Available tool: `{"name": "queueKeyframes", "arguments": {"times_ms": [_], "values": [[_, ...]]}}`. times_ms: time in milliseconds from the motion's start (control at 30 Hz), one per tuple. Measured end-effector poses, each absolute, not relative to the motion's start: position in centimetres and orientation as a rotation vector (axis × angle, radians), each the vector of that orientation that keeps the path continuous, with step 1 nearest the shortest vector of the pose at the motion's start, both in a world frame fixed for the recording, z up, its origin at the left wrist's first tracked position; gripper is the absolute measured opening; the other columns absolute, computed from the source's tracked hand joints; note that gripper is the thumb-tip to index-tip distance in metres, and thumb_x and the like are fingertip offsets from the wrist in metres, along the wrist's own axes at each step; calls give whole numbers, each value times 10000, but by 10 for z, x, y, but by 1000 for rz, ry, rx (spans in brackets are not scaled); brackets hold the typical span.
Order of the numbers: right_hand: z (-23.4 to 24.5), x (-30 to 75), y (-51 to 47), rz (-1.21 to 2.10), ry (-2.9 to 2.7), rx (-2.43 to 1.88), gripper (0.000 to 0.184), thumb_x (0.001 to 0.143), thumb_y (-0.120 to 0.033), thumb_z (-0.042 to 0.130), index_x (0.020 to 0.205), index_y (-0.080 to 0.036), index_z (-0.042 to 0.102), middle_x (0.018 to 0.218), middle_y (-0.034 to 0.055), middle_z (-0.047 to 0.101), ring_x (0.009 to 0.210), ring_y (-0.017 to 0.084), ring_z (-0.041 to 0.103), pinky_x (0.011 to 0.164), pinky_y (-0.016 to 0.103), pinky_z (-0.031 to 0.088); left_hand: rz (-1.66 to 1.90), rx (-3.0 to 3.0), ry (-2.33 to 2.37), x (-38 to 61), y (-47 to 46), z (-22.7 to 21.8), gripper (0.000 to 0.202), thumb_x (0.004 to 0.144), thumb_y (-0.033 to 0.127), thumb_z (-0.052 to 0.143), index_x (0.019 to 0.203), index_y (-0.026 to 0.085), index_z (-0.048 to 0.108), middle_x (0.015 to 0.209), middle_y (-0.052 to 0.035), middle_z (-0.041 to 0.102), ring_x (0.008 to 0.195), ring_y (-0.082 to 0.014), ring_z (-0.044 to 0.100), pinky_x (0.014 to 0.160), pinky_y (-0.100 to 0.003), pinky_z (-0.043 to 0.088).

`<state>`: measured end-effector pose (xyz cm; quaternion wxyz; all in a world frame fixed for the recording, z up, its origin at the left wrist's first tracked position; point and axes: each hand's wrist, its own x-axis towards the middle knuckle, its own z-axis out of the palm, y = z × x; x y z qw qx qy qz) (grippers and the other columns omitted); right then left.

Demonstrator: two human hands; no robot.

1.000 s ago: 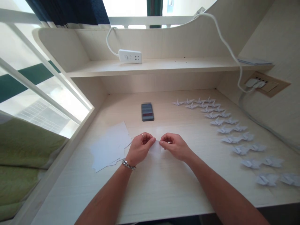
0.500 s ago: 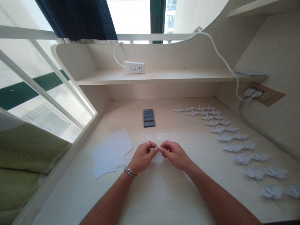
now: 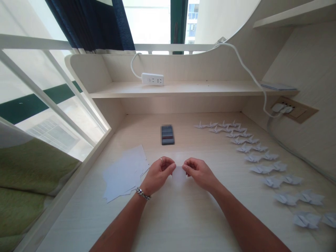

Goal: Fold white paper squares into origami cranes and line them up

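Observation:
A small folded piece of white paper [image 3: 179, 173] is held between both my hands just above the desk [image 3: 183, 217]. My left hand [image 3: 158, 174], with a ring and a metal bracelet at the wrist, pinches its left edge. My right hand [image 3: 199, 171] pinches its right edge. Both hands have the fingers curled in. A loose stack of white paper sheets [image 3: 123, 172] lies just left of my left hand.
Several folded paper cranes [image 3: 262, 157] run in a double row along the desk's right side. A dark phone [image 3: 167, 134] lies behind my hands. A white power strip [image 3: 152, 79] sits on the shelf, its cable running to a wall socket [image 3: 288, 108] at right.
My hands have drawn slightly apart, so more of the folded paper shows between them. The camera has tilted up a little.

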<state>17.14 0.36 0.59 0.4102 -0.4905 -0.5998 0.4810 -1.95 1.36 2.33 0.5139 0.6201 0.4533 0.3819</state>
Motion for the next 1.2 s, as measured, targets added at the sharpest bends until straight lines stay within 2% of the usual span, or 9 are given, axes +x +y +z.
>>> {"name": "queueKeyframes", "arguments": {"times_ms": [133, 300, 433, 633, 833, 1067, 1200], "values": [[3, 163, 2, 1143, -1486, -1262, 216, 823, -383, 595, 771, -175, 618, 664, 2, 597, 613, 140, 545, 589, 269, 451, 871, 1625, 1149, -12, 9, 18, 252, 802, 410, 610, 779, 160, 626, 671, -10, 599, 592, -132, 511, 549, -247, 390], [-2, 155, 2, 1147, -1392, -1226, 239, 801, -401, 627, 833, -164, 641, 732, 25, 625, 658, 154, 562, 589, 275, 472, 1005, 1519, 1181, -9, 10, 15, 252, 799, 403, 621, 771, 154, 597, 673, -1, 583, 613, -126, 518, 576, -241, 411], [3, 157, 0, 1067, -1368, -1244, 203, 805, -369, 626, 812, -167, 647, 744, 35, 646, 688, 163, 580, 607, 274, 475, 951, 1522, 1111, -10, 10, 17, 254, 789, 396, 639, 729, 155, 590, 653, 1, 587, 605, -124, 528, 581, -240, 419], [12, 156, -5, 1018, -1485, -1250, 164, 811, -333, 605, 810, -181, 667, 774, 36, 668, 695, 162, 592, 612, 261, 477, 972, 1509, 1082, -9, 9, 15, 235, 794, 392, 639, 816, 158, 620, 747, -28, 638, 674, -144, 574, 623, -251, 454], [11, 152, -6, 1051, -1447, -1264, 140, 800, -309, 594, 772, -179, 637, 728, 20, 642, 662, 150, 571, 572, 245, 454, 1081, 1482, 1200, -6, 7, 13, 237, 797, 394, 633, 788, 159, 601, 702, -3, 605, 621, -124, 544, 569, -232, 432], [9, 155, -6, 1076, -1486, -1275, 115, 793, -266, 578, 748, -174, 631, 705, 19, 635, 660, 149, 565, 607, 259, 458, 1275, 1276, 1237, -14, 18, 10, 300, 770, 436, 659, 816, 151, 579, 710, 5, 601, 616, -112, 539, 564, -226, 431], [8, 158, -4, 1093, -1418, -1255, 156, 813, -314, 585, 772, -170, 627, 697, 20, 626, 665, 153, 570, 610, 267, 462, 1284, 1253, 1238, -17, 21, 11, 323, 751, 449, 675, 821, 146, 587, 716, 1, 613, 634, -117, 558, 581, -230, 445]]}}
